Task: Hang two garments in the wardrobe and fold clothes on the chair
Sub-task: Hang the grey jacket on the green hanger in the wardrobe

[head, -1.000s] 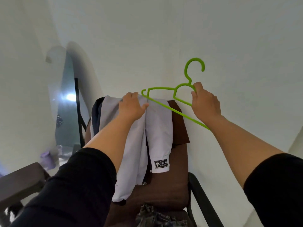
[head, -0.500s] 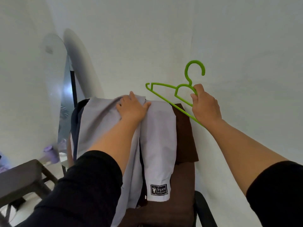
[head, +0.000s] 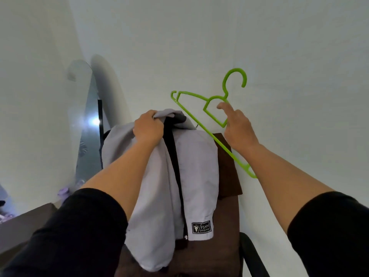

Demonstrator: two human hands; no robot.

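Now the left hand (head: 148, 127) has bunched the grey garment (head: 196, 168) off the chair back (head: 227, 198), fingers clenched; the right hand (head: 238, 126) grips the green hanger (head: 214, 114), ready for threading.

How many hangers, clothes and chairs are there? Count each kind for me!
Green hanger: 1
Clothes: 3, namely the grey garment, a dark garment under it, and a brown cloth
Brown chair: 1
Total: 5
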